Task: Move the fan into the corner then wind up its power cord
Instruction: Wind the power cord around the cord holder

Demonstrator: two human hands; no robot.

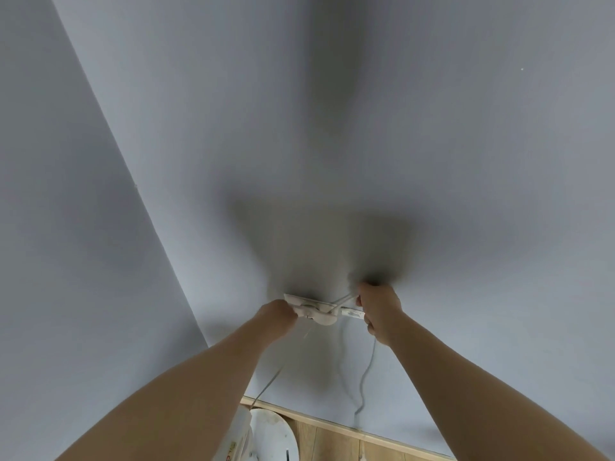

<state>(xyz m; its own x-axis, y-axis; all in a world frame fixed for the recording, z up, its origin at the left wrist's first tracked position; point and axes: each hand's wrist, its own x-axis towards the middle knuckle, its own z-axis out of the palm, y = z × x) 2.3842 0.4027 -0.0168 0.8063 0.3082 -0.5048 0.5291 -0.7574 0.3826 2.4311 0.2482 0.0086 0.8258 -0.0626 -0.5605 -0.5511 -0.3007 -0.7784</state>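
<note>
Guessing the move is done since the fan's round base [271,434] is sitting below the wall socket [321,309], while the left hand [278,316] is clamping the plug and the right hand [377,309] is pinching the power cord [367,371], winding barely started.

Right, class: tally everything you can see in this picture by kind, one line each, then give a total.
Bare hands: 2, the left hand and right hand
White wall socket plates: 1
Thin white power cords: 2
Round white plastic fan bases: 1
Wooden skirting boards: 1
Pale blue-grey walls: 2
Total: 9
</note>
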